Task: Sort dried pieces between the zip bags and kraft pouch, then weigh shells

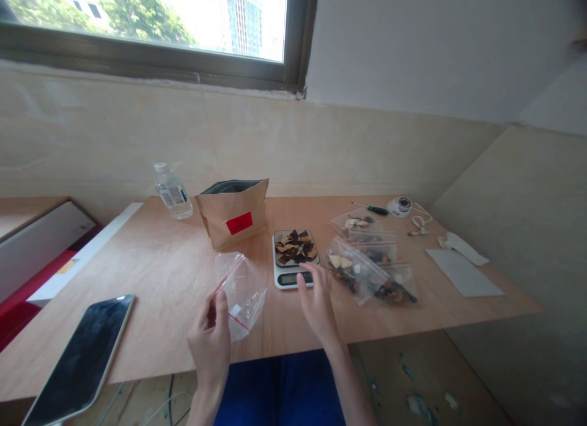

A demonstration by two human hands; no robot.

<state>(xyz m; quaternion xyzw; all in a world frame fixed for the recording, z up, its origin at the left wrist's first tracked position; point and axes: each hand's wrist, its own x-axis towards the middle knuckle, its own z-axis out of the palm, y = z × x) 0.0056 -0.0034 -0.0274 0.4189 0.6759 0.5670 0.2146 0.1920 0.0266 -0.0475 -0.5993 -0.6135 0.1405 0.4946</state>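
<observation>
My left hand (211, 331) pinches a clear zip bag (245, 291) with red seal lines, holding it just above the table. A white kitchen scale (280, 273) stands in front of me with dark brown and tan dried slices (296, 247) heaped on its plate. My right hand (317, 301) is at the scale's front right, its fingers apart and close to the display (288, 279). Whether a fingertip touches the scale, I cannot tell. To the right of that hand lie several zip bags (367, 264) holding dried pieces.
An open brown paper pouch (236, 215) with a red label stands behind the clear bag, beside a plastic bottle (173, 194). At the left lies a phone (85, 359). A green screwdriver (376, 210), a small white camera (400, 206) and white paper (463, 273) are at the right.
</observation>
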